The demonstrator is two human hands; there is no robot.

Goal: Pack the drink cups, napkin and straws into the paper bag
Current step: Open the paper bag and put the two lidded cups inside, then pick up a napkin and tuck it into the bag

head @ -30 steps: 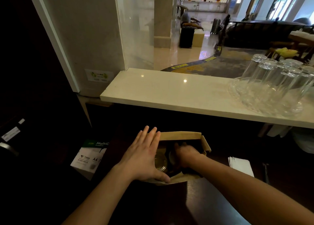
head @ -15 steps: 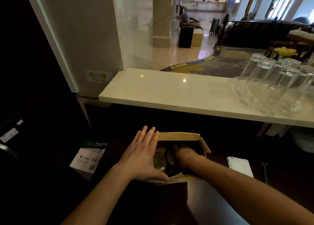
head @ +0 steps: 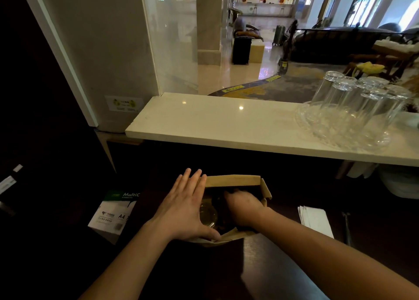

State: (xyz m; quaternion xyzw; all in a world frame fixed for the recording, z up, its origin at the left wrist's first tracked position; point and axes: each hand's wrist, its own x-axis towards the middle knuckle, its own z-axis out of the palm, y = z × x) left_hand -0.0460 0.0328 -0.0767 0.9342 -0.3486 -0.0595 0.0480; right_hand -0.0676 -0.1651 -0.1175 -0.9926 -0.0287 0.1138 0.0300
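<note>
A brown paper bag (head: 233, 180) stands open on the dark counter in front of me. My left hand (head: 186, 211) lies flat against the bag's left side, thumb hooked over the near rim, holding it open. Inside, beside that hand, shows the clear domed lid of a drink cup (head: 207, 215). My right hand (head: 243, 205) reaches down into the bag's right half, curled over something dark; its fingertips are hidden. A white napkin stack (head: 315, 221) lies on the counter to the right of the bag. A thin dark item, maybe straws (head: 347, 226), lies just beyond the napkins.
A pale stone ledge (head: 215, 127) runs above the counter, with several upturned glasses on a glass tray (head: 349, 118) at its right end. A box of A4 paper (head: 113, 213) sits low on the left. A glass partition and wall rise at the left.
Both hands stay at the bag. The right hand has shifted only slightly inside it; the left hand keeps its hold on the rim.
</note>
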